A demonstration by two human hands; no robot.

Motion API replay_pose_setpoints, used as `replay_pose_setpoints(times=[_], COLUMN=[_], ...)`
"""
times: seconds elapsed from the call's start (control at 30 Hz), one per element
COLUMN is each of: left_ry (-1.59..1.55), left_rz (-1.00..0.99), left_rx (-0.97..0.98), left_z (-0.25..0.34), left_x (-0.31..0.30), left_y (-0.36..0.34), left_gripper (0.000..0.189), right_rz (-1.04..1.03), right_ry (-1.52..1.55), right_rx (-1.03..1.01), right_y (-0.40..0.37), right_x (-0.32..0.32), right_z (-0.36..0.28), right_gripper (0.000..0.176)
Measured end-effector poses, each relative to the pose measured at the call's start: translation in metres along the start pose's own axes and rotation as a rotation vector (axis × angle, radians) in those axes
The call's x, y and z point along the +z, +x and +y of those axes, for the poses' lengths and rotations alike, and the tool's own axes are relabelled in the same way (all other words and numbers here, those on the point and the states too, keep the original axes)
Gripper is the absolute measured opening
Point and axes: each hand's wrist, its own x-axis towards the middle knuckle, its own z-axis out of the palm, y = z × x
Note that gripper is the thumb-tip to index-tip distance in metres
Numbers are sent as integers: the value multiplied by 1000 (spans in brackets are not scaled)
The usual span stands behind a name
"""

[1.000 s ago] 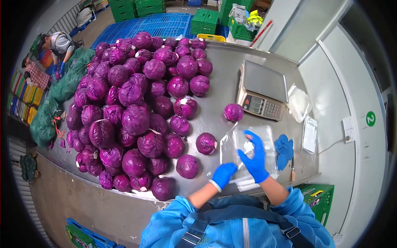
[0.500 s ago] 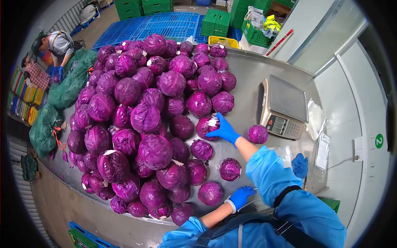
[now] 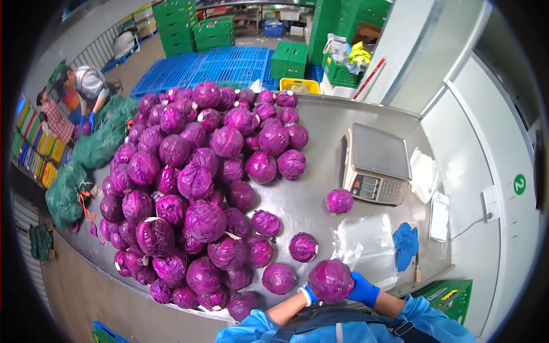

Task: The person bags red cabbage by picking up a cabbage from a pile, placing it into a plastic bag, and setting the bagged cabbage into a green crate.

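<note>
We hold one purple cabbage (image 3: 331, 281), left hand (image 3: 311, 292) and right hand (image 3: 365, 289) clasped on its opposite sides; clear plastic (image 3: 369, 240) lying just beyond hands, cabbage heap (image 3: 194, 182) to their left, scale (image 3: 378, 157) farther ahead

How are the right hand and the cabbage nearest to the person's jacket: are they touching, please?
Touching. The head view shows the blue-gloved right hand against the right side of the cabbage, with no gap between them.

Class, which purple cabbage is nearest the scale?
The lone cabbage standing just beside the scale; the held cabbage and all the others are farther off.
</note>
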Motion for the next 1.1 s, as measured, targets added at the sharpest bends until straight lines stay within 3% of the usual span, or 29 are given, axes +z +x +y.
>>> replay_pose_setpoints(times=[0.03,0.07,0.1,0.13,0.17,0.23,0.3,0.33,0.37,0.43,0.47,0.5,0.53,0.57,0.67,0.77,0.8,0.87,0.93,0.97,1.0,1.1], left_ry=[-80,29,-186,-400,-396,-391,17,218,321,368,393,492,511,526,540,524,570,525,613,790,812,779], left_rz=[-14,-24,32,90,135,226,222,219,172,69,21,94,125,154,284,234,175,259,420,351,431,421], left_rx=[46,-24,-87,-153,-117,-45,1,26,80,-10,-53,114,88,59,31,253,-36,17,191,48,206,137], left_z=[0,1,26,50,59,74,97,105,65,96,107,80,80,79,84,44,80,94,117,120,124,156], left_x=[-1,0,-2,-3,-1,5,19,28,51,66,70,76,77,76,77,97,94,83,63,55,46,48], left_y=[-3,-8,-15,-20,-22,-27,-32,-31,-33,-33,-31,-32,-31,-32,-28,-29,-36,-39,-46,-51,-55,-76], left_gripper=[59,61,62,63,66,73,80,84,83,79,78,66,66,65,63,72,80,79,81,80,66,46], right_rz=[-21,-9,5,40,71,268,417,422,426,428,387,349,311,388,805,887,713,617,650,559,563,548], right_ry=[-279,-303,-329,-97,136,-199,-415,-309,-204,1,-75,-154,-231,-602,-1762,-1597,-1313,-1422,-1488,-1409,-1475,-1724], right_rx=[-97,-148,-199,-200,-197,-217,-255,-200,-143,-28,-21,-12,2,-37,-601,-981,-1053,-615,-959,-831,-856,-938], right_y=[-20,-32,-43,-47,-51,-70,-73,-73,-76,-79,-79,-78,-78,-76,-72,-8,29,-1,-12,-28,-51,-89], right_x=[-3,-11,-19,-32,-39,-28,-37,-43,-48,-56,-60,-63,-65,-66,-38,-81,-119,-79,-67,-60,-45,-34], right_z=[7,14,21,30,38,35,48,57,64,74,77,79,81,83,67,72,87,62,52,43,38,45], right_gripper=[55,58,62,65,67,73,80,76,72,64,63,63,63,69,74,80,69,42,23,25,25,24])
